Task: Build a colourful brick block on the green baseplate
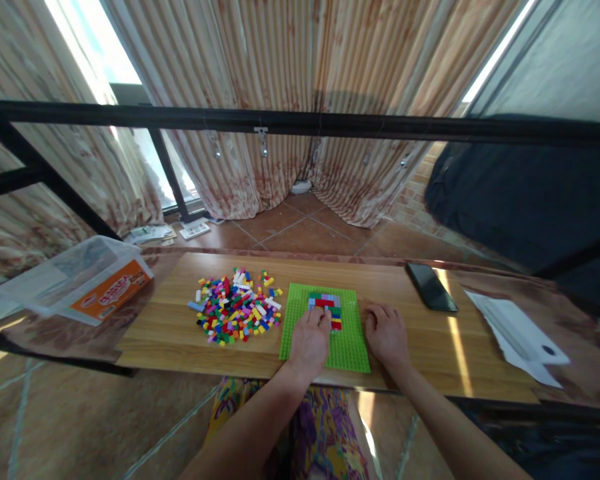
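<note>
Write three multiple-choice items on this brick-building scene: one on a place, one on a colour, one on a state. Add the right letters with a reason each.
1. Where does the pile of loose bricks lie?
A. left of the green baseplate
B. on the phone
C. inside the plastic box

2. What colour is the phone?
A. white
B. black
C. orange

3. How is the right hand?
A. gripping a brick in the air
B. resting on the wooden board beside the baseplate
C. lifting the paper

Answers: 1 A, the pile sits left of the plate. 2 B, the phone is dark. 3 B, the right hand lies flat while the left hand touches the built bricks.
</note>
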`<state>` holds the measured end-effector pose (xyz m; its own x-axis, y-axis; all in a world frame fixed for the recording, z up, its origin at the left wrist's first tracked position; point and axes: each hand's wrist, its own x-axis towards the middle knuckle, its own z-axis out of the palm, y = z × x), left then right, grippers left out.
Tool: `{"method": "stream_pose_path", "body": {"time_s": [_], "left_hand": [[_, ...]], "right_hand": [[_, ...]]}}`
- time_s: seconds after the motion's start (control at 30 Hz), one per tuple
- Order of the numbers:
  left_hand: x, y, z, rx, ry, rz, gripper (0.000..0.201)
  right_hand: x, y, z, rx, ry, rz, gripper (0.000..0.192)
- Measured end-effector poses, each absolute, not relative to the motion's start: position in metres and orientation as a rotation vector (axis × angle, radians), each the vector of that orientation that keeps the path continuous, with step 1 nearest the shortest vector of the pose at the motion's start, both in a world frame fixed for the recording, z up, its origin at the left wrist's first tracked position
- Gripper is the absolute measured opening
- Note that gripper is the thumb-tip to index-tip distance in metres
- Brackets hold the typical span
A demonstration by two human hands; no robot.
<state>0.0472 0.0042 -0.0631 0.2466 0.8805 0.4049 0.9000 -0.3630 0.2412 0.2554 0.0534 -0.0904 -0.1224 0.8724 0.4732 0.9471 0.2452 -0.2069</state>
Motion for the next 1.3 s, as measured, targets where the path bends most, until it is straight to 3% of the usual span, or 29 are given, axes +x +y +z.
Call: {"method": "stream_pose_path", "body": {"time_s": [0.37, 0.6, 0.9, 1.3], "left_hand": [[0.041, 0.007, -0.066, -2.485, -1.638, -0.599, 0.027], [0.036, -0.006, -0.058, -2.476, -1.758, -0.637, 0.044], [-0.053, 0.027, -0.017, -2.276, -2.076, -0.457, 0.025], [-0.056, 0.046, -0.027, -2.384, -2.04, -0.464, 0.02]], "right_hand": [[0.253, 0.052, -0.088, -1.666, -2.041, -0.214, 0.019], [0.254, 0.052, -0.088, -1.691, -2.035, -0.215, 0.02], [0.255, 0.054, -0.091, -1.706, -2.052, -0.231, 0.02], [0.254, 0.053, -0.089, -1.692, -2.041, -0.217, 0.02]]}}
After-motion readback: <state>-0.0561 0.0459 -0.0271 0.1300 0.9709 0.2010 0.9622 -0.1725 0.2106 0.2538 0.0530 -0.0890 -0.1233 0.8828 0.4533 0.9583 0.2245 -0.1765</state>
